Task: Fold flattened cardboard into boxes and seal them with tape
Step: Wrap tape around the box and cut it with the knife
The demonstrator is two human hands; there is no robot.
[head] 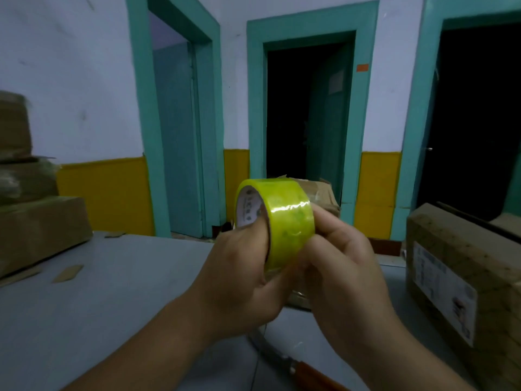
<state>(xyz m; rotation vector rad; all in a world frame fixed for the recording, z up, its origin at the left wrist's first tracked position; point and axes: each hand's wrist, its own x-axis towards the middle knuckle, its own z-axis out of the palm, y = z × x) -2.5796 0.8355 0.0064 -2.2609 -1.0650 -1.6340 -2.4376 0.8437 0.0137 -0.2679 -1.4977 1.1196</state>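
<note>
A roll of yellow-green clear tape [284, 218] is held up in front of me above the grey table [98, 306]. My left hand [239, 277] grips the roll, with a finger hooked through its white core. My right hand [335, 266] holds the roll's outer band from the right, its fingertips pressed on the tape surface. A cardboard box [324, 198] shows partly behind the roll, and a bit of cardboard shows beneath my hands.
A knife with a wooden handle [304, 371] lies on the table near the front edge. Stacked cardboard boxes [33, 224] stand at the left. A labelled box [462, 275] sits at the right. Small cardboard scraps [67, 273] lie on the left of the table.
</note>
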